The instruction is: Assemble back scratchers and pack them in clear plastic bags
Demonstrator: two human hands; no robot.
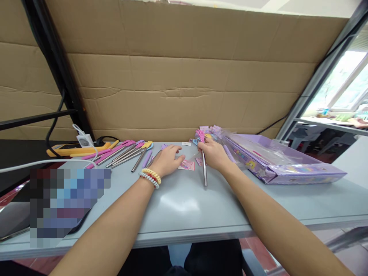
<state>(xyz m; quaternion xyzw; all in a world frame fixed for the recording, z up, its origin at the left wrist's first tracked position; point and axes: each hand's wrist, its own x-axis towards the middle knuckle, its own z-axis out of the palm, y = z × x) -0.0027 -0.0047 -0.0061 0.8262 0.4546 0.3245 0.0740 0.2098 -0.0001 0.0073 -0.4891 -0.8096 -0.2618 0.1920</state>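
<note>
My right hand (pixel 214 154) is closed around a telescopic back scratcher (pixel 204 172). Its pink hand-shaped head sticks up above my fingers, and the metal rod points down toward me. To the left, my left hand (pixel 167 160) hovers low over the table or rests on it, fingers apart. A purple-headed scratcher (pixel 164 146) shows just behind that hand, partly hidden by it. Between my hands lie pink printed cards (pixel 187 165). Left of my left hand, several more scratchers (pixel 126 155) with pink, purple, yellow and blue heads lie in a row.
At the right, a purple printed box (pixel 301 174) holds clear plastic, with small packets (pixel 211 130) behind my right hand. A yellow power strip (pixel 77 149) with cables and a phone-like item (pixel 71 203), blurred out, occupy the left. Cardboard (pixel 186 76) walls off the back.
</note>
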